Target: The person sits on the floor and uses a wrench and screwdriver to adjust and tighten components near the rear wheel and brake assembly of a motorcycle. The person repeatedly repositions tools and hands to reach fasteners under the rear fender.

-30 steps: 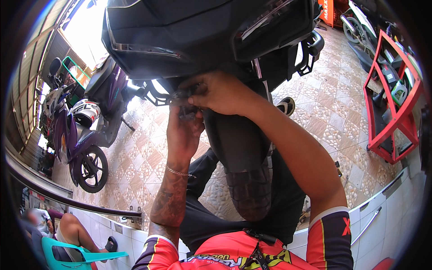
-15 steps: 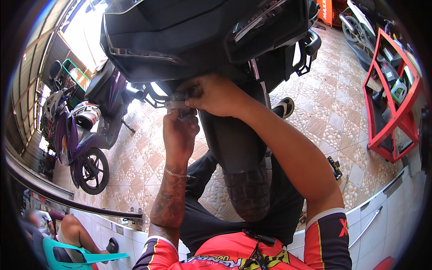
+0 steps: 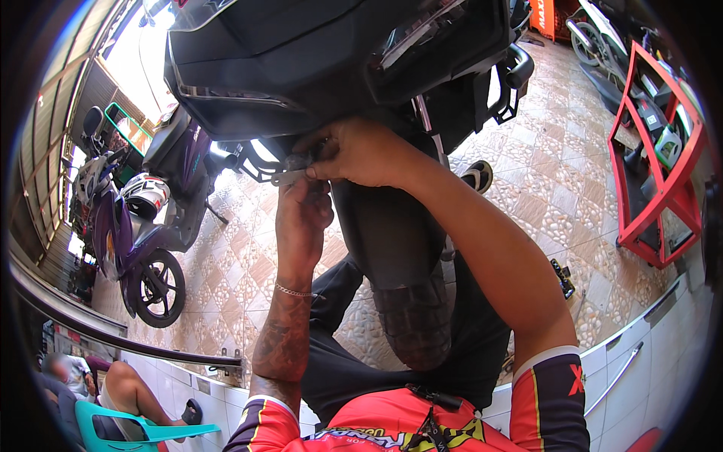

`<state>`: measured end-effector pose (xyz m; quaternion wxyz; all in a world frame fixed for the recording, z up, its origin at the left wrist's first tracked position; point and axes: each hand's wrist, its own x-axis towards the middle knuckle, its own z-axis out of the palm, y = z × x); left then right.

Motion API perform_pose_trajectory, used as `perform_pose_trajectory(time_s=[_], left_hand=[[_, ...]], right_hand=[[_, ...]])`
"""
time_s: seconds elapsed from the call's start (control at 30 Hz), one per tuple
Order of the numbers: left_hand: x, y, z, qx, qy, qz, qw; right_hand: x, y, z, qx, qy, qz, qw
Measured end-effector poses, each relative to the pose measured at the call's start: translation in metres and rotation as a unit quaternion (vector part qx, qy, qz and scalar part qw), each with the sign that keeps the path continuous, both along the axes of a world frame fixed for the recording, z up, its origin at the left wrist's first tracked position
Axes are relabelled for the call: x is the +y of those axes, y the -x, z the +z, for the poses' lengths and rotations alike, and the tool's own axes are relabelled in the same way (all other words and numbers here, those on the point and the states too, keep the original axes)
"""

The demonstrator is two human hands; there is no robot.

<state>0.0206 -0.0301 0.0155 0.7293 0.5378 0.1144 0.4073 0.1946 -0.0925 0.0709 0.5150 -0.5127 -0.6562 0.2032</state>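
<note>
In front of me stands a motorcycle with a dark front body (image 3: 301, 68), its black front fender (image 3: 384, 226) and knobbly tyre (image 3: 414, 324) between my legs. Left of the fender, just under the bodywork, both hands meet at a small flat metal bracket (image 3: 287, 178) with a dark rounded part (image 3: 297, 163) above it. My left hand (image 3: 303, 215) is closed round the bracket from below. From the right, my right hand (image 3: 367, 154) reaches across the fender, thumb and fingers pinching at the rounded part. My fingers hide much of both pieces.
A purple scooter (image 3: 143, 218) with a white helmet (image 3: 146, 190) stands at left. At right is a red metal rack (image 3: 633, 151) holding bottles. A small dark object (image 3: 561, 279) lies on the tiled floor. Lower left, a person sits near a teal chair (image 3: 151, 432).
Both hands remain at the same spot with slight finger shifts. The left fingers have curled lower beneath the bracket, and the view has tilted slightly.
</note>
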Motion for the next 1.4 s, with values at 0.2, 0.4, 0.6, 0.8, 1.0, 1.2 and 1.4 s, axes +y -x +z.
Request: perform_pose_trajectory(time_s=[0.2,0.4,0.6,0.8,1.0,1.2,1.4], left_hand=[[-0.001,-0.001,-0.001,0.009,-0.018,0.01,1.0],[-0.003,-0.002,-0.002,0.018,-0.019,0.02,0.999],[-0.007,-0.006,-0.001,-0.001,-0.008,0.027,1.0],[-0.007,-0.01,-0.002,0.02,0.006,0.029,0.999],[-0.006,-0.01,-0.002,0.002,-0.008,0.005,1.0],[-0.004,-0.008,-0.002,0.004,-0.009,-0.012,1.0],[-0.003,-0.008,-0.005,-0.002,0.001,-0.021,1.0]], right_hand=[[0.0,0.001,-0.002,0.015,-0.015,0.005,1.0],[-0.005,-0.004,0.001,-0.075,-0.018,0.007,0.997],[-0.004,-0.006,-0.004,-0.012,-0.029,0.049,0.998],[-0.014,-0.009,-0.006,-0.037,-0.033,0.038,0.998],[-0.018,-0.004,-0.005,-0.008,-0.036,0.026,0.999],[-0.021,0.004,-0.008,0.036,-0.059,0.005,0.998],[-0.026,0.013,-0.017,0.06,-0.076,-0.01,0.995]])
